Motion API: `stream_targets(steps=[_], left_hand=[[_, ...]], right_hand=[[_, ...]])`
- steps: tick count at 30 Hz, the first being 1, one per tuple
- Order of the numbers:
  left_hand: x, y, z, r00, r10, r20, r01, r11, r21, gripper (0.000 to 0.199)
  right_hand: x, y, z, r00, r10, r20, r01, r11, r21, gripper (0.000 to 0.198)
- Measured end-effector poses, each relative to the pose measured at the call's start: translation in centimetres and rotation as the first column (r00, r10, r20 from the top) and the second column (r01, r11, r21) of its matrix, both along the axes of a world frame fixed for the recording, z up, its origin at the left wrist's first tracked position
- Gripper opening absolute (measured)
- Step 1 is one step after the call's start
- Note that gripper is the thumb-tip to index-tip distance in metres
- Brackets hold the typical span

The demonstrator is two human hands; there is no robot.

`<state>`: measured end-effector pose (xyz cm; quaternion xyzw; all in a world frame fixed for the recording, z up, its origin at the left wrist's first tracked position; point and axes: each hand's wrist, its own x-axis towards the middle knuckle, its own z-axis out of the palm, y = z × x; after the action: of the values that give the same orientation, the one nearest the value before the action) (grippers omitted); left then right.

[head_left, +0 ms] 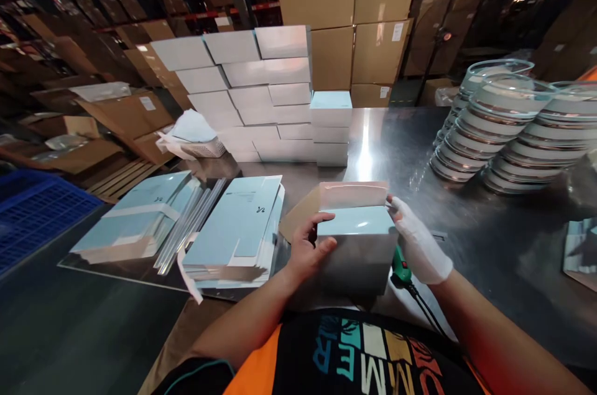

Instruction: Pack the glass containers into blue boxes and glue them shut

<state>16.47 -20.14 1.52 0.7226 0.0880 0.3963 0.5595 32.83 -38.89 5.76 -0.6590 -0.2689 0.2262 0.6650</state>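
Observation:
A pale blue and white carton (355,264) stands on the metal table right in front of me, its far flap (352,194) raised. To its left sticks out a brown cardboard flap (298,216). My bare left hand (308,247) grips the carton's left edge, thumb and fingers around the top corner. On the right side, my right hand (417,241), in a white glove with bare fingertips, holds the carton near its upper right corner. Beneath that hand lies a green tool with a red switch (400,267) and a black cord, partly hidden by the carton.
Flat blue carton blanks (237,221) and a strapped bundle (135,214) lie left, with clear strips (189,227) between. White closed boxes (252,96) are piled behind. Stacked clear-rimmed round containers (485,121) stand right. A blue crate (37,214) is far left.

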Motion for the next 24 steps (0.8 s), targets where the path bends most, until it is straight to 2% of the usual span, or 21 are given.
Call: stream_targets(steps=[4, 7, 9, 11, 13, 16, 18, 24], left_hand=[[-0.1, 0.2, -1.1, 0.998, -0.061, 0.022, 0.059, 0.994, 0.089, 0.063], [0.0, 0.7, -1.6, 0.995, -0.046, 0.091, 0.034, 0.991, 0.132, 0.057], [0.3, 1.1, -1.7, 0.979, -0.055, 0.199, 0.038, 0.995, 0.089, 0.054], [0.7, 1.6, -1.4, 0.948, -0.088, 0.306, 0.063, 0.994, 0.093, 0.049], [0.9, 2.3, -0.7, 0.927, -0.177, 0.331, 0.102, 0.967, 0.233, 0.040], [0.9, 3.3, 0.6, 0.907, -0.336, 0.253, 0.183, 0.857, 0.482, 0.028], [0.9, 3.7, 1.2, 0.888, -0.397, 0.233, 0.221, 0.811, 0.542, 0.027], [0.8, 3.6, 1.4, 0.888, -0.370, 0.272, 0.194, 0.839, 0.508, 0.018]], right_hand=[[-1.2, 1.1, 0.9, 0.982, 0.066, 0.174, -0.056, 0.996, -0.062, 0.056], [-0.3, 0.3, -0.4, 0.941, 0.148, 0.306, -0.143, 0.989, -0.037, 0.067], [0.5, -0.3, -1.5, 0.882, 0.157, 0.443, -0.173, 0.985, -0.005, 0.071], [1.0, -0.8, -2.4, 0.796, 0.131, 0.590, -0.191, 0.981, 0.041, 0.058], [1.1, -0.9, -2.8, 0.711, 0.134, 0.690, -0.255, 0.964, 0.076, 0.043], [0.7, -0.8, -2.5, 0.644, 0.185, 0.742, -0.351, 0.934, 0.071, 0.046], [0.2, -0.7, -2.0, 0.644, 0.194, 0.740, -0.362, 0.930, 0.071, 0.050], [-0.2, -0.5, -1.1, 0.647, 0.223, 0.729, -0.385, 0.921, 0.060, 0.045]])
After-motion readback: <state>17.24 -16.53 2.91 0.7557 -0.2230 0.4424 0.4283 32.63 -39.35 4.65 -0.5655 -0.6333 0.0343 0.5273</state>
